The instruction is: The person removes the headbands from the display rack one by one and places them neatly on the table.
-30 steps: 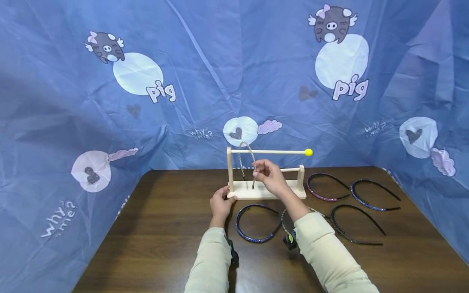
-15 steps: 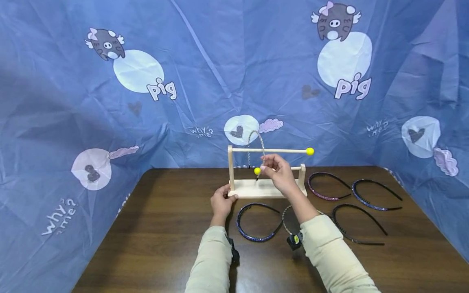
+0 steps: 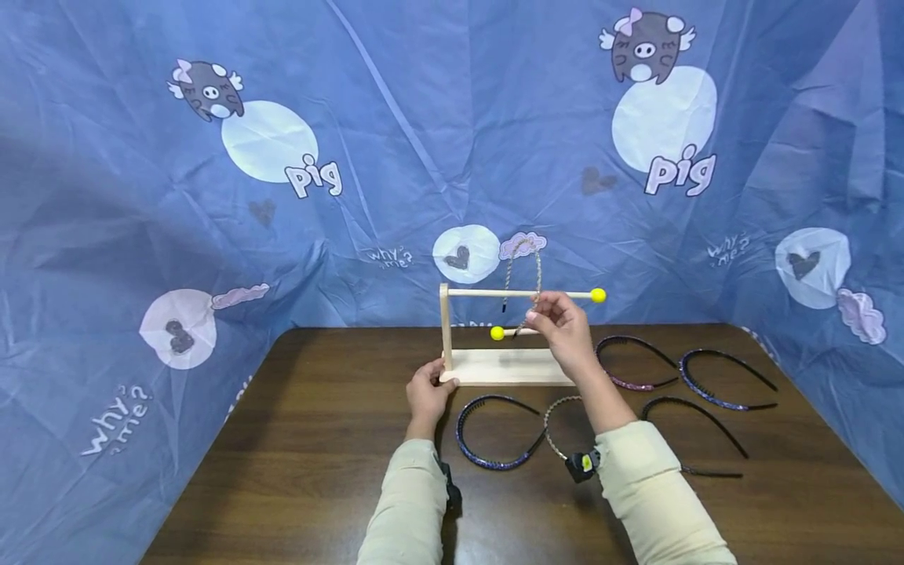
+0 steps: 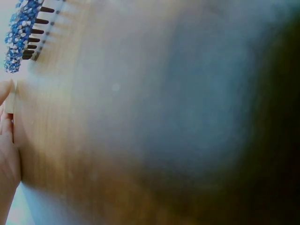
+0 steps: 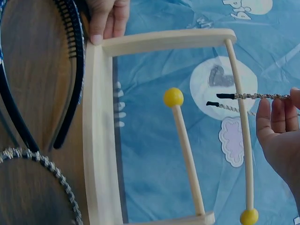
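Observation:
My left hand (image 3: 427, 396) grips the left end of a wooden headband stand (image 3: 508, 369), thumb at its front edge. My right hand (image 3: 565, 333) pinches a braided headband (image 3: 539, 271), arch up, by one leg near its lower end. The headband overlaps the upper rod (image 3: 487, 293). In the right wrist view, one dark-tipped leg crosses in front of that rod and the other passes behind it. A yellow ball (image 3: 598, 295) caps the upper rod; another yellow ball (image 5: 173, 97) caps the lower rod (image 5: 188, 159). The right forearm hides the stand's right post in the head view.
A blue glittery headband (image 3: 494, 464) and another braided headband (image 3: 551, 439) lie before the stand. To the right lie a pink headband (image 3: 636, 386), a second blue headband (image 3: 713, 398) and a dark headband (image 3: 713, 424). A blue printed cloth (image 3: 395, 157) hangs behind the table.
My right hand has moved right and slightly up with the braided headband, which has risen from near the base. The lower rod's yellow ball has come into view. My left hand has stayed put.

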`<state>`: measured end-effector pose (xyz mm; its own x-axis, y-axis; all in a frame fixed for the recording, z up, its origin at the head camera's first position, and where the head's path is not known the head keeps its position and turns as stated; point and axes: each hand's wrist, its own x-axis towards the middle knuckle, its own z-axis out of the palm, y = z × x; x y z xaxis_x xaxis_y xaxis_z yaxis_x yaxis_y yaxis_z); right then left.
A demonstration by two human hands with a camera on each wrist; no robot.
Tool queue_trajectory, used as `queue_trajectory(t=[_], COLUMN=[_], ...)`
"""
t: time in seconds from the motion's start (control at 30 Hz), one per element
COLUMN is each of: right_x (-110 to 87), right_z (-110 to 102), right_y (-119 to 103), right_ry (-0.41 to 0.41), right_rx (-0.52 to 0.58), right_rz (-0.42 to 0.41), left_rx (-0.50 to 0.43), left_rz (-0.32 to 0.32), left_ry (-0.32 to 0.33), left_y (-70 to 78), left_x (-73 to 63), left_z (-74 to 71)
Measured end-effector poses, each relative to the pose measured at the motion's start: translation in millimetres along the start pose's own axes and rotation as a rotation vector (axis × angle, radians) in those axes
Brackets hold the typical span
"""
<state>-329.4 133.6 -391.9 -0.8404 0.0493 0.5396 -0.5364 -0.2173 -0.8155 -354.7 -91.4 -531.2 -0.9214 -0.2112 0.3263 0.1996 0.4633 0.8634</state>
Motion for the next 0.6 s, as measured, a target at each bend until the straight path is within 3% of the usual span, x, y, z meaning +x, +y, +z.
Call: queue_trajectory(t=[0.6], right_x=[3.0], right_z=[-34.5], right_y=[-15.7], right_ry=[0.104], right_rx=[-0.027], right_rz=[-0.026], left_rx=[-0.012], left_rz=[0.005], left_ry=[0.005], left_y=[-2.5], left_x=[0.3], left_z=[1.5])
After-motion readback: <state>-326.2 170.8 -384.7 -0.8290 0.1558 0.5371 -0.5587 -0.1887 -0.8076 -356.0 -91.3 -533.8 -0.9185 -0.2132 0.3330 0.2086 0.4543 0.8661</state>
